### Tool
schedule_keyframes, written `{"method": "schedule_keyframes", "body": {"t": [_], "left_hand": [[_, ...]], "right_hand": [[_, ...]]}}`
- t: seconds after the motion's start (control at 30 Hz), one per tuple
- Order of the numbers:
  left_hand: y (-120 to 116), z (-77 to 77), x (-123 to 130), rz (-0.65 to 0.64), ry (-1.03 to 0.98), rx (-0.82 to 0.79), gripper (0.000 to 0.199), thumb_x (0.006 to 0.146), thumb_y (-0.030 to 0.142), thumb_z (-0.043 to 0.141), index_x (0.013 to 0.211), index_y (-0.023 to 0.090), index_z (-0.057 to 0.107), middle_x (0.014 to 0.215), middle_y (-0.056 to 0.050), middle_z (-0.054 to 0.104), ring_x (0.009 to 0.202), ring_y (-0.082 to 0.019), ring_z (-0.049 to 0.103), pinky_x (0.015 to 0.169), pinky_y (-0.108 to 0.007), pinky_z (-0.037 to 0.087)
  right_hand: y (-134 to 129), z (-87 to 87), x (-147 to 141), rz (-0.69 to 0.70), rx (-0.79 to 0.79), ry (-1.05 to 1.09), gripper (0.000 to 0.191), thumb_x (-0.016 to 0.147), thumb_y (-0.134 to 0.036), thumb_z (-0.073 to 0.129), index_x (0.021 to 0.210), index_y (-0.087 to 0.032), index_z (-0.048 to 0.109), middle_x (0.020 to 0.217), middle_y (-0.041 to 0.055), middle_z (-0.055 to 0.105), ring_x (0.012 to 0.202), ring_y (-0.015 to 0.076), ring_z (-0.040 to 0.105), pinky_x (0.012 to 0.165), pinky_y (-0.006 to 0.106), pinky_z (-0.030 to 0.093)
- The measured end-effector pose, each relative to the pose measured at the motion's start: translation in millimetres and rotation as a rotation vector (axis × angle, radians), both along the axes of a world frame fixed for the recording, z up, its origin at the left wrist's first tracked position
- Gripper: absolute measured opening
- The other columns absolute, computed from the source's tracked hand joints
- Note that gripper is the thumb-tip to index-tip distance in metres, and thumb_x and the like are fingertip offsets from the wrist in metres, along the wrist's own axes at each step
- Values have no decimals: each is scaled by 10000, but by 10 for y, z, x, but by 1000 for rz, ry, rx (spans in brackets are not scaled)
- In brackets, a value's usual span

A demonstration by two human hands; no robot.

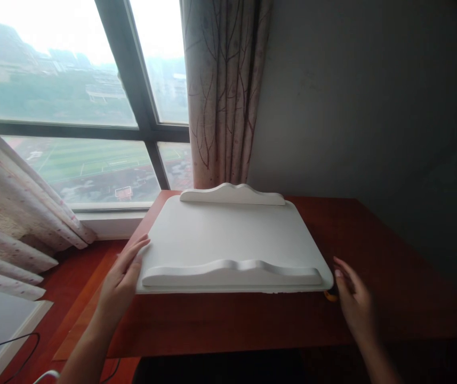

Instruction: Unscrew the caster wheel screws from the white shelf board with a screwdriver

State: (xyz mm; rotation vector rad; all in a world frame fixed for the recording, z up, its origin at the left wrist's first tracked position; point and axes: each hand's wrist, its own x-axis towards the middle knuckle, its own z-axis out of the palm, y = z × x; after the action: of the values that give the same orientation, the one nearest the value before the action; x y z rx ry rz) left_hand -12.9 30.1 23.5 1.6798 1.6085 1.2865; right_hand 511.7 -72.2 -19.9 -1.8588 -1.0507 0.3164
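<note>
A white board (pixel 228 232) with rounded corners lies on a reddish-brown wooden table (pixel 220 322). One wavy white strip (pixel 232 194) stands along its far edge, and another wavy strip (pixel 232 273) runs along its near edge. My left hand (pixel 122 274) is at the board's left edge, fingers extended and holding nothing. Beside the near right corner is my right hand (pixel 352 298), fingers slightly bent and apart, with nothing visible in it. A small yellow and black object (pixel 330 295) shows partly between that corner and my right hand; most of it is hidden.
Behind the table hangs a patterned curtain (pixel 224 90) beside a grey wall (pixel 352 96). A window (pixel 92 160) is at the left, with a second curtain (pixel 16 208) in front. Cables (pixel 32 341) lie low at the left, by a pale panel (pixel 0 325).
</note>
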Motion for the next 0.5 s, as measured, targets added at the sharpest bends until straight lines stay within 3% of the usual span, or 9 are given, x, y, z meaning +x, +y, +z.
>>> {"method": "schedule_keyframes", "body": {"t": [0.2,0.5], "left_hand": [[-17,36,39,27,-30,-10,439,954,503,522,1271,239,672,1536,-63,539,1470,-318,433,1271,-481,272],[-56,104,110,49,-104,-18,394,944,478,557,1227,237,686,1512,-57,565,1460,-326,446,1264,-475,298]], "right_hand": [[-88,-134,23,51,-126,-95,676,927,-666,507,1426,-220,603,1412,133,635,1297,381,593,1060,539,494],[-101,-14,-161,18,-8,33,579,989,-619,433,1353,-226,653,1402,114,646,1321,369,574,1107,555,446]]}}
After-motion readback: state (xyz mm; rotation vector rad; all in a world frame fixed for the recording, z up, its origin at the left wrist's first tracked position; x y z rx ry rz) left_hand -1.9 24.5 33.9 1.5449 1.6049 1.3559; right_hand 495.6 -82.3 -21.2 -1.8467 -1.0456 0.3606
